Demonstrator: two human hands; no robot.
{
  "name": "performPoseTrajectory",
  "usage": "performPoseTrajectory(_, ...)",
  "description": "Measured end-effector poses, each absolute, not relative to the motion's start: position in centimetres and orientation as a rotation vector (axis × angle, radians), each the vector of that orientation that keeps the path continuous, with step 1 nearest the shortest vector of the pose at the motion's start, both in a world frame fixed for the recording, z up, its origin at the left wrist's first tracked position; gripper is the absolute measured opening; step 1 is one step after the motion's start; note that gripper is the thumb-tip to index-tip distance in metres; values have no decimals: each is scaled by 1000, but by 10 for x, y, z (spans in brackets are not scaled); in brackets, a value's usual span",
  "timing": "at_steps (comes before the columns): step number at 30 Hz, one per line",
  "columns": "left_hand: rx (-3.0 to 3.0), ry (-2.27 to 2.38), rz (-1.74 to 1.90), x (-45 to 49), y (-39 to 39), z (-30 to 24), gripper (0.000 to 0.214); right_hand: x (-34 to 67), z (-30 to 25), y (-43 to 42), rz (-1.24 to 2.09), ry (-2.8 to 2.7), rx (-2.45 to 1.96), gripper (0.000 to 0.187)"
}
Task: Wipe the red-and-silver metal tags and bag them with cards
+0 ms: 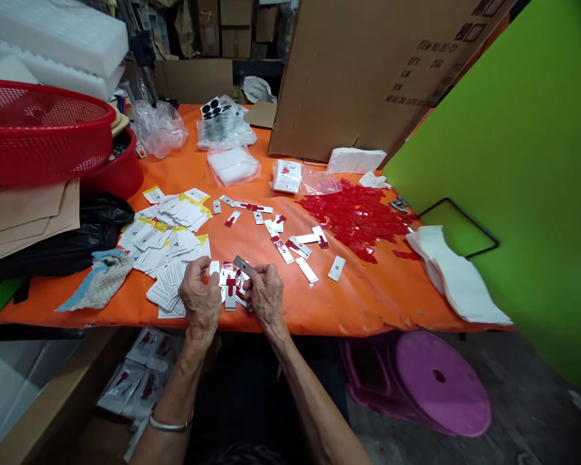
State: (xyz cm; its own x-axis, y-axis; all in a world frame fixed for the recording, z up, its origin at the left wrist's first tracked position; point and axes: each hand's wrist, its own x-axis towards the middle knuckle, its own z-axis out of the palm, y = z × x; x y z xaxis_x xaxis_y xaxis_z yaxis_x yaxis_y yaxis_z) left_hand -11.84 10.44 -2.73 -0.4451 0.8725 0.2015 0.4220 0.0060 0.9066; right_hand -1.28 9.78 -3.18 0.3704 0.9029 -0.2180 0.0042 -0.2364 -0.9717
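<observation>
L hand (201,300) & R hand (266,296) just apart, near front edge of orange table cover (392,300). R pinches silver strip (241,264) above red-&-white strips (230,287); L's grip unclear. White cards (167,287) just left; red pieces (353,219) back right.

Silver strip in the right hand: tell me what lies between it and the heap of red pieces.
Between the silver strip in the right hand and the red pieces, loose red-marked silver strips lie flat on the orange table cover.
</observation>
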Motion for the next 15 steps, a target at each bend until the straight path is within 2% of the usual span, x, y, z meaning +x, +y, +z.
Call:
performPoseTrajectory(4, 1367, 1828, 1396, -113, 110, -26, 24, -4, -25, 88, 1244, -918, -1553, 15)
performPoseTrajectory(9, 1746, 1802, 1214, -101, 116, -32, 18, 67, -25, 91, 592, -1153, -1959, 26)
performPoseTrajectory(12, 2154, 1644, 1007, -93, 115, -40, 21, 118, -31, 102, 183, -1228, -2141, 26)
performPoseTrajectory(15, 2484, 1502, 740, -89, 112, -45, 20, 139, -40, 107, -41, -1458, -2247, 26)
